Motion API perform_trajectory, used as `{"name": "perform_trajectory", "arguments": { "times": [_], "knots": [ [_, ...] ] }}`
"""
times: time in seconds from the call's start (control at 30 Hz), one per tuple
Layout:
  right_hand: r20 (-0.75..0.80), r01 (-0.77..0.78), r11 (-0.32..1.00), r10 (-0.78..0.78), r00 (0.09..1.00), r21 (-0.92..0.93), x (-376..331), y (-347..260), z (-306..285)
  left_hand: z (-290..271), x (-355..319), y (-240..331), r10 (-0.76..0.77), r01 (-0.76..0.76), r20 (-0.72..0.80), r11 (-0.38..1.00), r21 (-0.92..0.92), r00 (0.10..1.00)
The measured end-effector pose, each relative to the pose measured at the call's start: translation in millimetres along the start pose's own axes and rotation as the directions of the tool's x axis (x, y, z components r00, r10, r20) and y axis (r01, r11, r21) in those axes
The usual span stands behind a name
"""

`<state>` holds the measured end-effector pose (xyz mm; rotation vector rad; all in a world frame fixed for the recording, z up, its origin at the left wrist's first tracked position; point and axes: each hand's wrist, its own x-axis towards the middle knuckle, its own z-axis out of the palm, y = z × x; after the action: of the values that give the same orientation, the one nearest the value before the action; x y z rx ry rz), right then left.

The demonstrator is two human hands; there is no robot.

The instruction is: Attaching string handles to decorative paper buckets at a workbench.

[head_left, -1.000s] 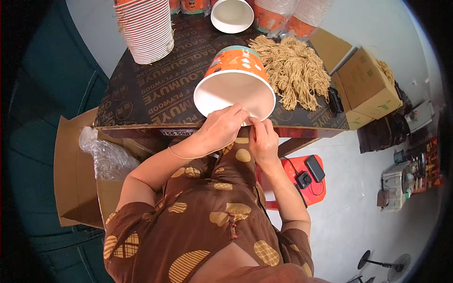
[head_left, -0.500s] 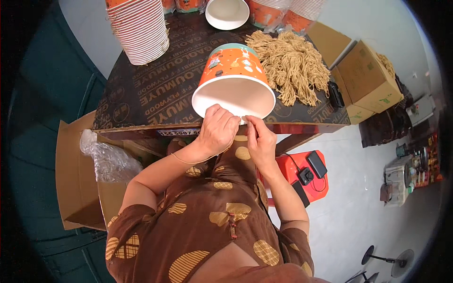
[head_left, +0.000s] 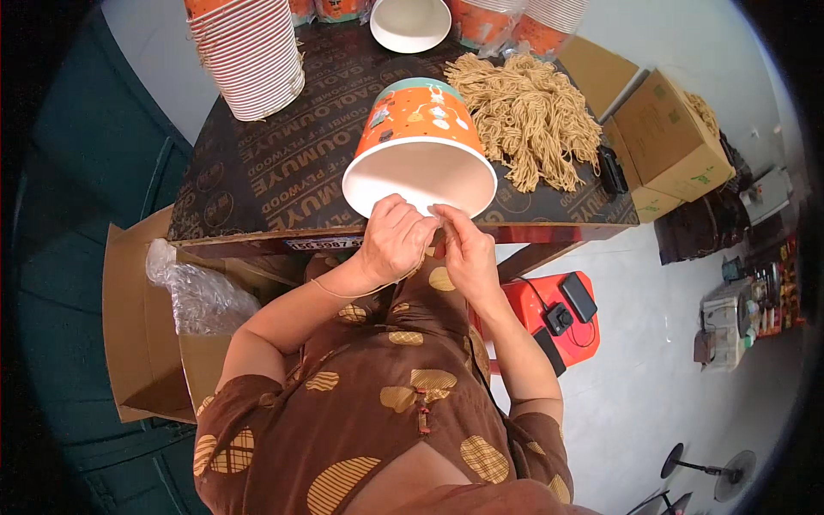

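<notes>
An orange printed paper bucket (head_left: 421, 120) with a white inside lies tipped on the table, its mouth facing me. At the near, lower edge of its rim, my left hand (head_left: 395, 242) is closed, fingertips over the rim. My right hand (head_left: 468, 253) meets it there, thumb and forefinger pinched together. Whatever the right fingers pinch is too small to make out. A thin tan cord (head_left: 365, 294) circles my left wrist and reaches toward the fingers. Beyond the bucket on the right lies a heap of tan twine (head_left: 532, 120).
Nested paper buckets (head_left: 251, 64) stand at the far left, and a loose white-lined bucket (head_left: 410, 24) at the back. The dark table (head_left: 257, 180) ends just before my hands. Cartons (head_left: 674, 142) stand right, an open carton (head_left: 137, 335) left. A red stool (head_left: 524, 300) bears small devices.
The bucket has shifted slightly left. My right hand has moved left and a little up, closer against the left hand, which stays at the rim.
</notes>
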<state>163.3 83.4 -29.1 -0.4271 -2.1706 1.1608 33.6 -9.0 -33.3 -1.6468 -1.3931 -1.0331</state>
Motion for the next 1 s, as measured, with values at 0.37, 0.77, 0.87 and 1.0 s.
{"name": "perform_trajectory", "arguments": {
  "times": [0.37,0.77,0.87,1.0],
  "knots": [
    [-0.123,0.106,0.991,-0.115,0.986,-0.082,-5,4,6,-12,7,8,-0.161,0.165,0.11,0.986,-0.033,0.981],
    [-0.12,0.245,0.928,-0.287,0.95,-0.28,-12,12,7,-9,14,8,-0.386,0.403,0.222,0.915,-0.036,0.895],
    [-0.098,0.266,0.909,-0.311,0.945,-0.319,-14,12,7,-6,14,8,-0.411,0.429,0.213,0.902,-0.046,0.886],
    [-0.07,0.307,0.887,-0.351,0.934,-0.345,-16,8,7,-6,17,8,-0.43,0.449,0.218,0.892,-0.046,0.876]
  ]
}}
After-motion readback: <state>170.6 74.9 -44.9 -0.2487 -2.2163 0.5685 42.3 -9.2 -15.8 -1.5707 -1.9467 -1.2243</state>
